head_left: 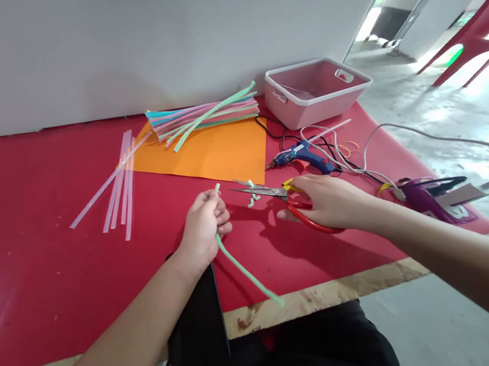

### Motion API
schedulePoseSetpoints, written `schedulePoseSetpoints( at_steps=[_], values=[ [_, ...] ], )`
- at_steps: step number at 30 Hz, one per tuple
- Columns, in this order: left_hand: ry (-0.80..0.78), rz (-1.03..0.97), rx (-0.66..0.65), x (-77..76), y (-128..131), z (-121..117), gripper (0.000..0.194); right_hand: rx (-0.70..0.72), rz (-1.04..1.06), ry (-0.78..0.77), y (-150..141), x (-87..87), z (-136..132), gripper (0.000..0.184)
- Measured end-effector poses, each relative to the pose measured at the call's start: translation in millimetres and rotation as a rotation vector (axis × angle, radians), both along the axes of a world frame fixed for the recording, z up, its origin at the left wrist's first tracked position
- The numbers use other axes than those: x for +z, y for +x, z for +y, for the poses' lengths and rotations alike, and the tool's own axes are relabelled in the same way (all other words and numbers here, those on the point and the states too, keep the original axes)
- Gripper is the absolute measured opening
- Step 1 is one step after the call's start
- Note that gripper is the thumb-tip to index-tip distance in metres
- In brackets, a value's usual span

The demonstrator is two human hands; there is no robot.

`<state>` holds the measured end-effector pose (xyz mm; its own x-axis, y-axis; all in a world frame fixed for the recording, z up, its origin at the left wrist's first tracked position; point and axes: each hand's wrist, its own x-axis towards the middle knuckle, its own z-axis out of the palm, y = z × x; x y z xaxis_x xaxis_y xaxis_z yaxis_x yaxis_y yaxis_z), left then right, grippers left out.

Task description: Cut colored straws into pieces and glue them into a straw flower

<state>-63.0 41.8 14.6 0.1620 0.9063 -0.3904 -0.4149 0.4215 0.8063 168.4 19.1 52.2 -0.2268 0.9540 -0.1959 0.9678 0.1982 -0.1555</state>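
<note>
My left hand point(207, 222) is closed around a light green pipe cleaner point(248, 274). A short end sticks up above the thumb, and the long tail hangs toward the table's front edge. In my right hand point(323, 199) is a pair of scissors point(265, 191) with red and yellow handles. Their blades are slightly parted and point left toward the green tip, apart from it. Several short green cut pieces point(253, 198) lie on the red table just by the blades.
Behind, a bundle of coloured pipe cleaners point(204, 117) rests on orange paper point(215, 155). Clear glue sticks point(120, 189) lie left. To the right are a blue glue gun point(303, 157), cables, a pink basket point(321, 107) and a purple object point(432, 200). A black object point(197, 317) overlaps the front edge.
</note>
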Motion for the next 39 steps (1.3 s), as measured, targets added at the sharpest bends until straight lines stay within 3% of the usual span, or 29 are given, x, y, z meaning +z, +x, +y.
schedulePoseSetpoints(
  at_steps=[6,11,13,15,18,21,27,32,39],
  values=[
    [0.166,0.08,0.101,12.8,-7.7,6.2,0.036,0.051,-0.008,0.299,2.3,-23.8,11.9,0.049],
    [0.492,0.718,0.021,22.3,-16.9,10.3,0.021,0.135,-0.011,0.359,3.0,-32.0,13.0,0.042],
    [0.619,0.929,-0.08,22.8,-17.0,11.4,0.023,0.164,-0.008,0.36,2.8,-30.9,10.2,0.041],
    [0.688,1.015,-0.217,21.4,-15.2,12.8,0.026,0.191,0.003,0.366,2.2,-28.5,7.1,0.039],
    [0.754,1.068,-0.372,18.1,-11.0,15.1,0.02,0.22,0.03,0.379,1.8,-25.6,3.2,0.037],
    [0.748,1.056,-0.427,17.0,-7.3,16.4,0.013,0.23,0.049,0.378,3.6,-25.3,0.5,0.036],
    [0.671,1.056,-0.388,18.1,-1.2,24.4,0.014,0.224,0.056,0.336,13.7,-27.7,0.3,0.038],
    [0.635,1.097,-0.309,9.6,-2.1,41.3,0.012,0.231,0.139,0.23,41.5,-17.0,6.1,0.038],
    [0.634,1.074,-0.365,4.9,-2.3,48.7,0.016,0.05,0.199,0.309,72.8,-6.0,12.3,0.033]
  ],
)
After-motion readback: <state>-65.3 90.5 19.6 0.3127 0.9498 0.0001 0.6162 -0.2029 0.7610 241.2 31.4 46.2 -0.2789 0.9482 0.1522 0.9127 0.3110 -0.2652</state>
